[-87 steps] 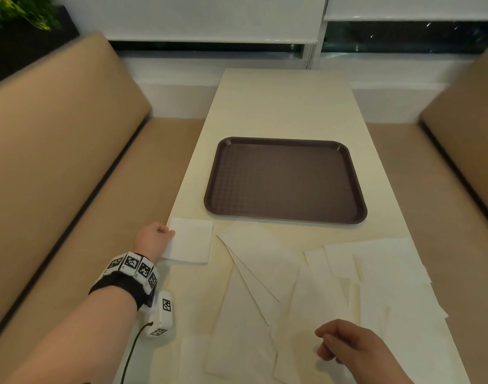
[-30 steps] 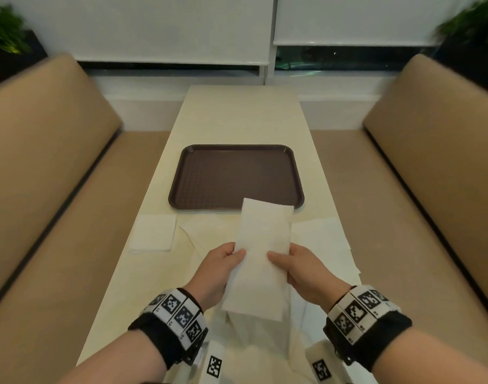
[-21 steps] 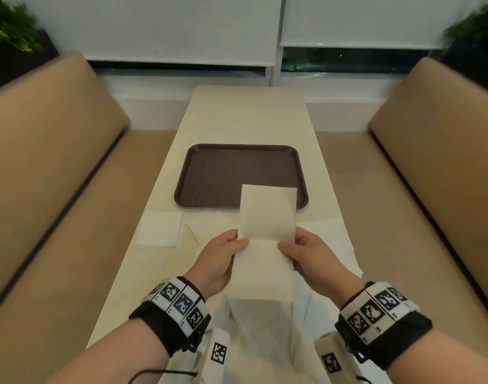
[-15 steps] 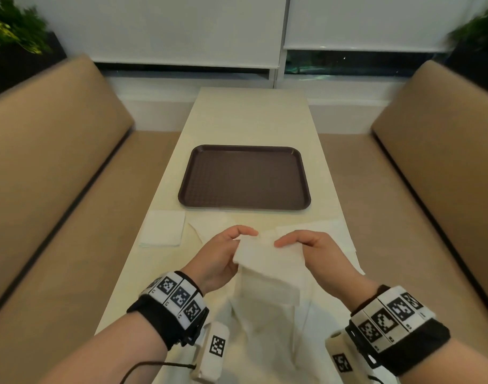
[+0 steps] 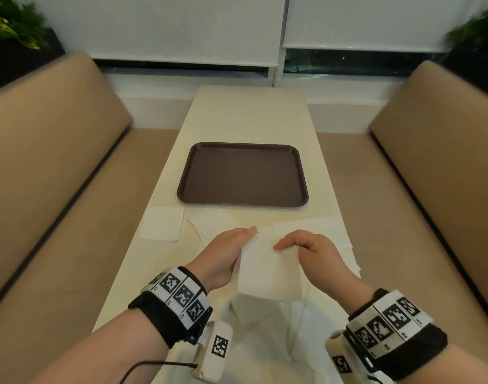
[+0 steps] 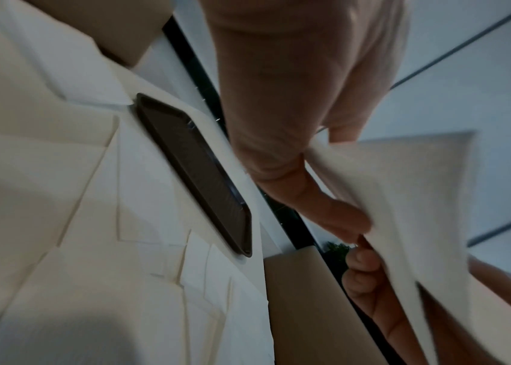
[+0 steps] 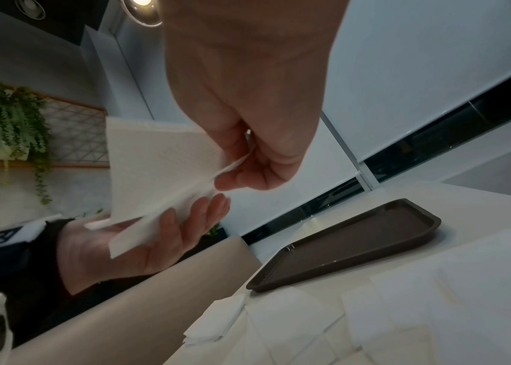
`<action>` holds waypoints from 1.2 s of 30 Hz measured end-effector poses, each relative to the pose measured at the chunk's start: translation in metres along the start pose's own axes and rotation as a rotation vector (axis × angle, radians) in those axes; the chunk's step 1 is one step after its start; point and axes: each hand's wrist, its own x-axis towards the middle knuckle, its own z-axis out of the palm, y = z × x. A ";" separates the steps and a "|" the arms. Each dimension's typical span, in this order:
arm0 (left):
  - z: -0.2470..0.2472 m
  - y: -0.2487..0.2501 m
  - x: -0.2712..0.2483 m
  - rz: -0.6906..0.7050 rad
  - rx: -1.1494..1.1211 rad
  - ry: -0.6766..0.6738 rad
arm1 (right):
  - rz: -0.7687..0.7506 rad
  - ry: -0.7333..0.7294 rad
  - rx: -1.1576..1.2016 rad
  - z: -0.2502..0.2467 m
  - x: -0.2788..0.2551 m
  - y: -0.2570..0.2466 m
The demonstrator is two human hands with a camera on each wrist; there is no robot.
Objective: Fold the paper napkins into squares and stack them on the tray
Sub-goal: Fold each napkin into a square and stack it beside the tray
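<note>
Above the bench [image 5: 245,117], both hands pinch a half-folded napkin [image 5: 267,270]; one square [image 5: 161,227] waits (off-tray), tray [image 5: 243,202] bare, more unfolded.

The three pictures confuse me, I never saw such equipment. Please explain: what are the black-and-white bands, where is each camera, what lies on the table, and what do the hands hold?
There is no machine here: a person works with bare hands. The patterned bands sit on the wrists, and each wrist also carries a small camera. The wide picture comes from a camera on the head; the two tilted ones look along each hand. On the table lie a brown tray with nothing on it, one folded napkin to its left, and loose unfolded napkins. The left hand and right hand hold a half-folded napkin together in the air.
</note>
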 end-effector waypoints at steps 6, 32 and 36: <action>0.007 -0.008 -0.003 0.080 0.132 0.079 | 0.005 0.012 -0.041 0.003 -0.007 0.001; 0.011 -0.052 0.005 0.326 0.583 0.152 | 0.070 -0.292 -0.613 0.013 0.006 -0.011; 0.008 -0.053 0.006 0.402 0.661 0.219 | 0.074 -0.366 -0.604 0.010 0.003 -0.012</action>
